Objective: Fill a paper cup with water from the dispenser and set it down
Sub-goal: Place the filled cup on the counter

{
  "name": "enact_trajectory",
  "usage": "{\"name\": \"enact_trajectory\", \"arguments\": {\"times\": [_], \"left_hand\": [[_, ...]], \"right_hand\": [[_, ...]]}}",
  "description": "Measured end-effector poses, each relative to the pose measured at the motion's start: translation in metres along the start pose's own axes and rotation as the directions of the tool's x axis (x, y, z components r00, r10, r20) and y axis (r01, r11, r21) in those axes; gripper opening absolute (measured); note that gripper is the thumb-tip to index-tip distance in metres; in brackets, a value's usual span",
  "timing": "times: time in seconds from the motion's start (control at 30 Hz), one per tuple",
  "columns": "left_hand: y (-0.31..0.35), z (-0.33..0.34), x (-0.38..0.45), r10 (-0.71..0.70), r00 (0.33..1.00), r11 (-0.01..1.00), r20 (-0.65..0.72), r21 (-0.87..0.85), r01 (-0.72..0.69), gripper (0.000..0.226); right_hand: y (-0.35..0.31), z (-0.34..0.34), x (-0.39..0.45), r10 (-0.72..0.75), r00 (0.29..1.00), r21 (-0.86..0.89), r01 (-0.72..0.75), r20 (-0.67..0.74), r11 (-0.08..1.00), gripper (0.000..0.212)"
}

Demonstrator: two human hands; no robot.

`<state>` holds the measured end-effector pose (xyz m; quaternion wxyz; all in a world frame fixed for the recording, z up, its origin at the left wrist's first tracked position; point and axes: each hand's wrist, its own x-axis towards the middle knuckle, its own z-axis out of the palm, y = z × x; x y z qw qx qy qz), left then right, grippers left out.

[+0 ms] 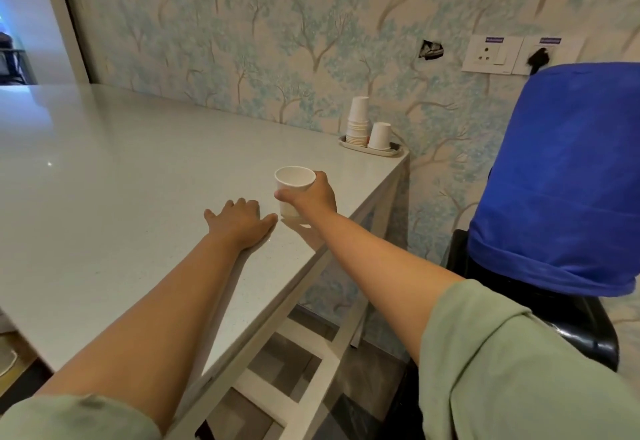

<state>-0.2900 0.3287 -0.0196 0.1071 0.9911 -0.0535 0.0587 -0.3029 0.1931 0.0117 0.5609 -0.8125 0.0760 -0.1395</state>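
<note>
A white paper cup [293,183] stands upright on the pale table [121,176], close to its right edge. My right hand [313,198] is wrapped around the cup's side, thumb in front. I cannot see whether there is water inside. My left hand [242,223] lies flat on the tabletop just left of the cup, fingers spread, holding nothing. The water dispenser [557,179] stands to the right of the table, its bottle under a blue cloth cover above a black body.
A small tray [370,149] at the table's far right corner carries a stack of upturned paper cups [357,121] and one single upturned cup [380,135]. Wall sockets [491,55] sit above the dispenser. A narrow gap separates table and dispenser.
</note>
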Motion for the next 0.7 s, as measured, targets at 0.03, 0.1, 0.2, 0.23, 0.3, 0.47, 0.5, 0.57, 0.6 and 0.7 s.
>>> {"name": "enact_trajectory", "arguments": {"times": [0.03, 0.1, 0.2, 0.23, 0.3, 0.47, 0.5, 0.57, 0.6, 0.7], "left_hand": [[0.000, 0.000, 0.000, 0.001, 1.000, 1.000, -0.002, 0.001, -0.001, 0.052], [0.000, 0.000, 0.000, -0.001, 1.000, 1.000, -0.006, 0.000, 0.001, 0.051], [0.002, -0.002, -0.001, -0.001, 1.000, 1.000, -0.008, -0.005, 0.000, 0.049], [0.002, -0.002, -0.001, -0.002, 1.000, 1.000, -0.008, -0.006, 0.002, 0.049], [0.003, -0.003, -0.001, 0.001, 1.000, 1.000, -0.008, -0.010, -0.001, 0.049], [0.004, -0.005, -0.003, -0.007, 1.000, 1.000, -0.013, -0.003, 0.007, 0.050], [0.004, -0.006, -0.003, -0.007, 1.000, 1.000, -0.009, -0.003, 0.007, 0.050], [0.005, -0.006, -0.004, -0.010, 1.000, 1.000, -0.007, -0.012, 0.010, 0.050], [0.005, -0.006, -0.004, -0.013, 1.000, 1.000, -0.013, -0.015, 0.013, 0.049], [0.007, -0.007, -0.005, -0.021, 0.999, 1.000, -0.029, -0.002, 0.021, 0.048]], "right_hand": [[0.001, 0.001, 0.001, 0.007, 1.000, -0.002, -0.007, 0.002, 1.000, 0.077], [0.001, 0.004, 0.003, 0.027, 1.000, 0.000, -0.027, 0.003, 1.000, 0.077], [0.002, 0.007, 0.006, 0.032, 0.999, 0.015, -0.032, -0.005, 0.999, 0.076], [0.001, 0.008, 0.006, 0.031, 1.000, 0.018, -0.031, -0.004, 0.999, 0.076], [0.000, 0.009, 0.007, 0.022, 1.000, 0.029, -0.022, -0.002, 0.999, 0.077], [-0.001, 0.009, 0.007, 0.018, 1.000, 0.001, -0.018, -0.005, 1.000, 0.081], [-0.003, 0.009, 0.005, 0.026, 1.000, -0.004, -0.026, -0.005, 1.000, 0.082], [0.000, 0.008, 0.004, 0.020, 1.000, 0.002, -0.020, -0.009, 1.000, 0.084], [0.001, 0.007, 0.003, 0.007, 1.000, 0.009, -0.007, -0.008, 1.000, 0.085], [0.001, 0.004, -0.002, -0.029, 1.000, 0.011, 0.029, -0.010, 1.000, 0.089]]}}
